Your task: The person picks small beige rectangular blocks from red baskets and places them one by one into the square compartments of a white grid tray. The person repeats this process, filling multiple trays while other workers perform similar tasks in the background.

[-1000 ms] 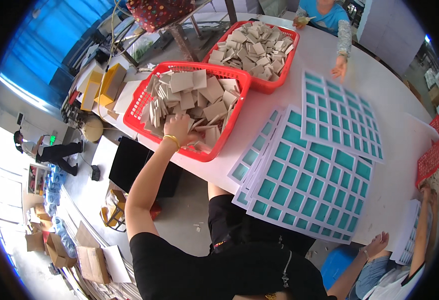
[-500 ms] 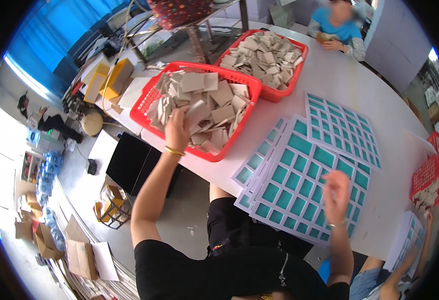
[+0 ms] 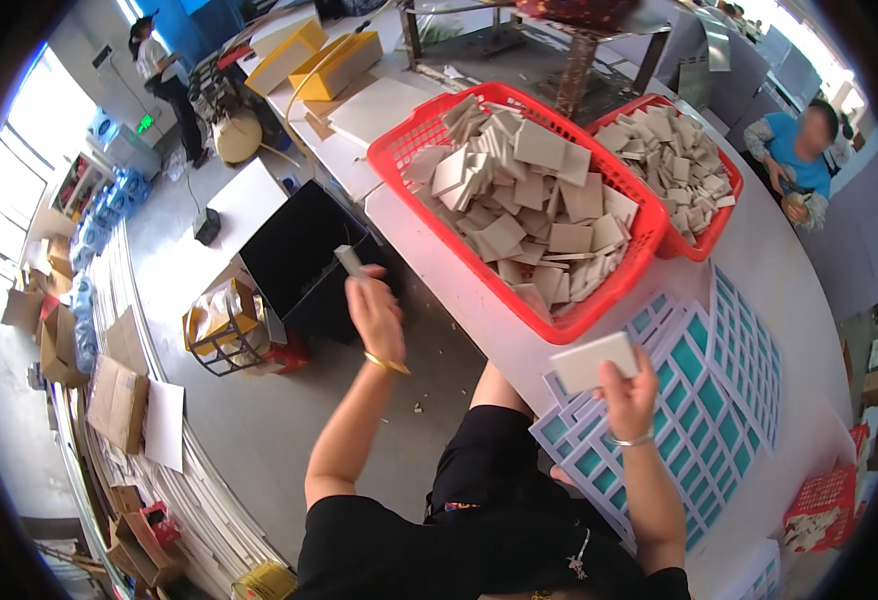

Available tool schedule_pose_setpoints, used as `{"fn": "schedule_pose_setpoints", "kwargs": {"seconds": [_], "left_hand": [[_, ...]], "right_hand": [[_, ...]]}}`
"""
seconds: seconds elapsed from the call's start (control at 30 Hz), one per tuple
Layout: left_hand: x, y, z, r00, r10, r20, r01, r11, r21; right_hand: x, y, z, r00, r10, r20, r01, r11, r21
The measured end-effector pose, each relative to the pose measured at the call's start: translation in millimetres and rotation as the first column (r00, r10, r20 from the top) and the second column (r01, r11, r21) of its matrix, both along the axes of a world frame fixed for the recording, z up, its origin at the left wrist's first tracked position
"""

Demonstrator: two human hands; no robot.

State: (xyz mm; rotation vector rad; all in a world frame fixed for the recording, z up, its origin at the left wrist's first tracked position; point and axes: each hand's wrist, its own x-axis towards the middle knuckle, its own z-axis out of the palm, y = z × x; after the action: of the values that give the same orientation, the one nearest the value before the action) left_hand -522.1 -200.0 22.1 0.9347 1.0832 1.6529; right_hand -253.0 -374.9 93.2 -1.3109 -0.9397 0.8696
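My left hand [image 3: 377, 318] pinches a small pale tile piece [image 3: 350, 261] by the opening of a black bin [image 3: 281, 240] beside the table. Over the near edge of the table, my right hand [image 3: 633, 395] grips a flat, off-white rectangular tile [image 3: 589, 362] between thumb and fingers. Behind it stands a red plastic basket [image 3: 456, 262] heaped with pale tiles [image 3: 534, 190] of mixed sizes. White grid panels [image 3: 694, 372] with teal rectangular cells lie overlapping next to my right hand, which partly hides them.
A second red basket [image 3: 727, 190] of tiles stands farther right. Yellow boxes [image 3: 337, 68] sit at the table's far left. Across the table is a person in blue [image 3: 801, 160]. A crate-like stand [image 3: 234, 335] and cardboard boxes [image 3: 119, 393] are on the floor at left.
My view has swung left. My left hand has left the basket and moved beside the black bin with a tile piece. My right hand, over the panels before, now holds a tile.
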Motion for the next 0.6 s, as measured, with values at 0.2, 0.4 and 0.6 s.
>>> {"fn": "schedule_pose_setpoints", "kwargs": {"seconds": [0.2,0.4,0.6], "left_hand": [[-165.1,141.1,-148.8,0.419,0.330,-0.846,-0.599,0.801,0.015],[-247.4,222.2,-224.3,0.277,0.000,-0.961,-0.613,0.770,-0.177],[-192.0,194.1,-250.6,-0.034,-0.754,-0.656,-0.490,0.584,-0.647]], "right_hand": [[50.0,-38.6,-10.9,0.952,-0.273,0.135,0.293,0.943,-0.160],[74.7,-60.7,8.0,0.849,-0.409,0.334,0.496,0.836,-0.234],[69.4,-75.2,31.6,0.768,-0.435,0.470,0.596,0.754,-0.276]]}}
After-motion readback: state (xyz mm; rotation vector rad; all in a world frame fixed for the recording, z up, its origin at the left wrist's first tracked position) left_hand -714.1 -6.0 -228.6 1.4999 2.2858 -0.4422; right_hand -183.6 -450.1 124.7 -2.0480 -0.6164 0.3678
